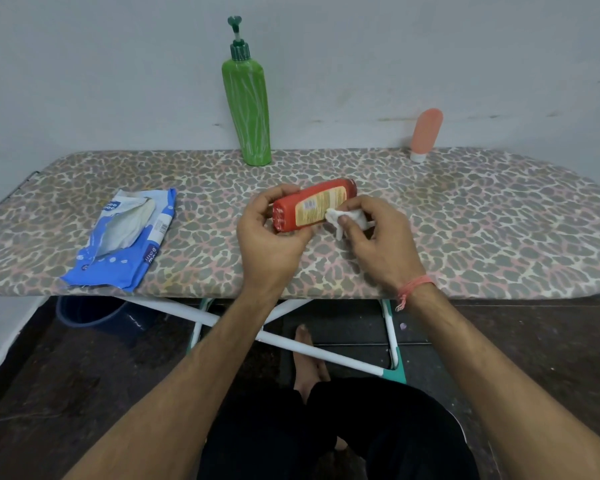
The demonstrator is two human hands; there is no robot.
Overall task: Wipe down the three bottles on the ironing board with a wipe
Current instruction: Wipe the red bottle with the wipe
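A red bottle with a yellow label lies tilted on its side above the middle of the leopard-print ironing board. My left hand grips its near end. My right hand pinches a crumpled white wipe against the bottle's label side. A tall green pump bottle stands upright at the board's back edge. A small pink tube stands on its white cap at the back right.
An opened blue pack of wipes lies on the board's left part. A wall rises directly behind the board. Below it are white crossed legs, a dark blue bucket and my bare foot.
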